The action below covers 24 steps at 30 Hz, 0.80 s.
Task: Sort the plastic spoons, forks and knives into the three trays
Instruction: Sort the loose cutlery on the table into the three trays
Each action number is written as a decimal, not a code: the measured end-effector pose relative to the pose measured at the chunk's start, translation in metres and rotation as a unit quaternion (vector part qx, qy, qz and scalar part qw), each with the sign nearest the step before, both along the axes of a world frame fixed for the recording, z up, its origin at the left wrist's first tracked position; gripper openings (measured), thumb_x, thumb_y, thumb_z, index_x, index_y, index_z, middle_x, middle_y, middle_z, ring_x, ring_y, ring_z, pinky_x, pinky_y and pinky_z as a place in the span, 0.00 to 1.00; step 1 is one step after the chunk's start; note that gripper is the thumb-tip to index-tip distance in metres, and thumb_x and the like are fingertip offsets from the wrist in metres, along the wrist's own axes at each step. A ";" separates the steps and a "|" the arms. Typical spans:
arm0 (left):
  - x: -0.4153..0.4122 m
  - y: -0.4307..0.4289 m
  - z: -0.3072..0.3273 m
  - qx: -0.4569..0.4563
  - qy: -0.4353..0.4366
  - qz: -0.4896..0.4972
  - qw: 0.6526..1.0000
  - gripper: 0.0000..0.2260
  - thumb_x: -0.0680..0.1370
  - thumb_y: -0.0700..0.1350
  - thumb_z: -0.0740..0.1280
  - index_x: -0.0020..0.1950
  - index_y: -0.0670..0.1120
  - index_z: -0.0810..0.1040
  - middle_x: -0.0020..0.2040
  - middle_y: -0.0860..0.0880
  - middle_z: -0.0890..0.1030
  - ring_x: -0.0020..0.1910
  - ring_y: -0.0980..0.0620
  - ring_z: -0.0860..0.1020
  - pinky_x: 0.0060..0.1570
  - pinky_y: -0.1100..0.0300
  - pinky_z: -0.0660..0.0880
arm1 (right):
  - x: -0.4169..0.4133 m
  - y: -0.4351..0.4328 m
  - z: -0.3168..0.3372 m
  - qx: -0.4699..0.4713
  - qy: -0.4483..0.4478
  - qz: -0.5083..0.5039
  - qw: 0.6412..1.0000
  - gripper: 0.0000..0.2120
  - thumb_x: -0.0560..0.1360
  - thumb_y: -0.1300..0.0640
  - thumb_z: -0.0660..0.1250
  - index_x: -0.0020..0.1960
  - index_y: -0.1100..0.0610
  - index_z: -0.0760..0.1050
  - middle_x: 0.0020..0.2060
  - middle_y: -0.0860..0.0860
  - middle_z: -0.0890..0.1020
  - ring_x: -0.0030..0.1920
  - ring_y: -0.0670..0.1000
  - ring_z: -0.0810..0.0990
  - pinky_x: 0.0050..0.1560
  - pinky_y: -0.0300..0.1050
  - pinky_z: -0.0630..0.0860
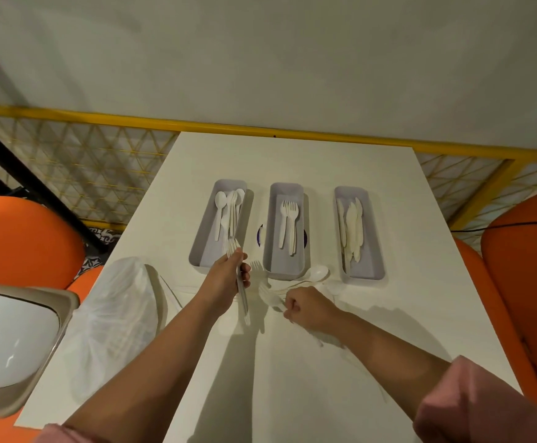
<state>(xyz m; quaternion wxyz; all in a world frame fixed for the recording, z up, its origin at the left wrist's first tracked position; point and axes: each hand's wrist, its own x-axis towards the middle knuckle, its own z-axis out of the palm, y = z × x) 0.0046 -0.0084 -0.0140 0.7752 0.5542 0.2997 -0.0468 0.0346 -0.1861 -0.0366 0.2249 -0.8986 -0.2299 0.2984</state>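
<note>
Left grip [228,278] clamps forks [233,247] mid-handle, right grip [308,310] pinches another fork [270,298] by its handle.

Three trays [281,263] on one table [292,161] hold about four spoons [220,203], three forks [288,225] and knives [352,225] too overlapped to count, beside one loose spoon [318,272], one loose fork [254,265], one plastic bag [113,314], and a left hand [225,276] and a right hand [308,310], each gripping at least one fork.

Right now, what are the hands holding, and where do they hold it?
The left hand grips forks mid-handle, tines up. The right hand pinches another fork by its handle.
</note>
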 end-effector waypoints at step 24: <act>0.014 0.014 0.016 0.012 -0.046 -0.064 0.997 0.14 0.82 0.45 0.57 0.41 0.40 0.75 0.35 0.44 0.77 0.39 0.48 0.76 0.54 0.53 0.72 | 0.008 0.082 0.050 0.200 0.094 -0.207 0.953 0.09 0.78 0.51 0.61 0.48 0.57 0.68 0.42 0.53 0.77 0.42 0.52 0.78 0.47 0.47 0.77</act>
